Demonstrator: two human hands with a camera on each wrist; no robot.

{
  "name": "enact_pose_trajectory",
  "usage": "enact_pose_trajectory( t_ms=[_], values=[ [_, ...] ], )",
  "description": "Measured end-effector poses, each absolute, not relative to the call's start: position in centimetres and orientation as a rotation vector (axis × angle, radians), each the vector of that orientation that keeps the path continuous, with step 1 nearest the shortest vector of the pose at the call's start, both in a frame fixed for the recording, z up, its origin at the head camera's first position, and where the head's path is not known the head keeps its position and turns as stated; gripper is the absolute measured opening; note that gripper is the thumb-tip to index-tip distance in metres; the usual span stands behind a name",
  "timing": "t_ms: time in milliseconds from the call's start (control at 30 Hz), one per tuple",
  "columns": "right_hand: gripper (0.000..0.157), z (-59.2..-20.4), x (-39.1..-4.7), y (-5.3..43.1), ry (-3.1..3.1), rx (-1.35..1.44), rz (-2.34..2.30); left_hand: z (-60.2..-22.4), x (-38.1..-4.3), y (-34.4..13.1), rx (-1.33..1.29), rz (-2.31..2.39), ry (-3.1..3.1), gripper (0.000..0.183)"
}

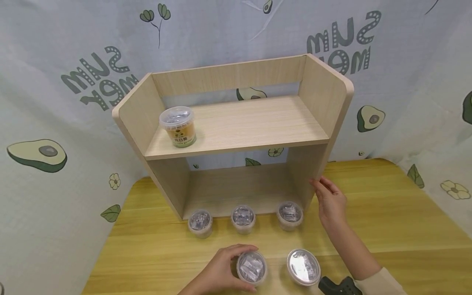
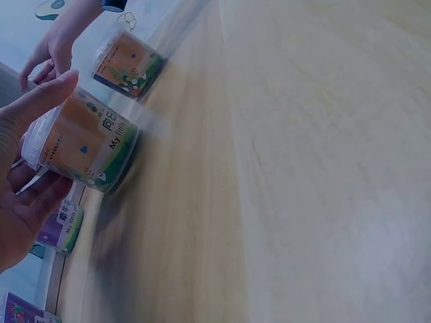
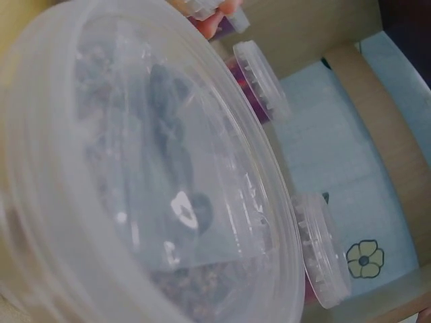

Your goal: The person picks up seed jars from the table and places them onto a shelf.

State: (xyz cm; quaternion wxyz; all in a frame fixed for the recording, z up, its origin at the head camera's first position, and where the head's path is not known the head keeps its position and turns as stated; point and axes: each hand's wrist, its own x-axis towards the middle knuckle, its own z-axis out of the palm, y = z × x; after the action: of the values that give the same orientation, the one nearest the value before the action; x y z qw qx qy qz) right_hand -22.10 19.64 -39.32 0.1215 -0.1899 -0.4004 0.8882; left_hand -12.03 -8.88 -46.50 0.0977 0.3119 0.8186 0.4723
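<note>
My left hand (image 1: 223, 268) holds a clear-lidded plastic cup (image 1: 252, 268) at the table's front. In the left wrist view its thumb and fingers lie around this cup (image 2: 87, 145), whose label is orange and green; the cup tilts in that view. My right hand (image 1: 332, 203) grips the front edge of the light wooden shelf's (image 1: 236, 127) right side panel, low down. Another orange-labelled cup (image 1: 303, 267) stands right of the held one. Its lid (image 3: 168, 175) fills much of the right wrist view.
Three lidded cups, a left one (image 1: 200, 223), a middle one (image 1: 243, 219) and a right one (image 1: 289, 216), stand in a row before the lower shelf. One orange cup (image 1: 178, 127) sits at the upper shelf's left. A printed cloth (image 1: 55, 102) hangs behind the yellowish wooden table (image 1: 387, 213).
</note>
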Motion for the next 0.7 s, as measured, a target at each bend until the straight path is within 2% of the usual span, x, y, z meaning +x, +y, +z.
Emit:
enact_pose_trajectory(
  t_ms=[467,700],
  values=[
    [0.020,-39.3,-22.1,19.7,-1.141,-0.563,2.594,-43.0,-12.6,-9.8,0.849,1.394,2.547,0.073],
    [0.020,-39.2,-22.0,19.6,-1.148,-0.564,2.600,-42.6,-12.7,-10.1,0.851,1.411,2.542,0.073]
  ],
)
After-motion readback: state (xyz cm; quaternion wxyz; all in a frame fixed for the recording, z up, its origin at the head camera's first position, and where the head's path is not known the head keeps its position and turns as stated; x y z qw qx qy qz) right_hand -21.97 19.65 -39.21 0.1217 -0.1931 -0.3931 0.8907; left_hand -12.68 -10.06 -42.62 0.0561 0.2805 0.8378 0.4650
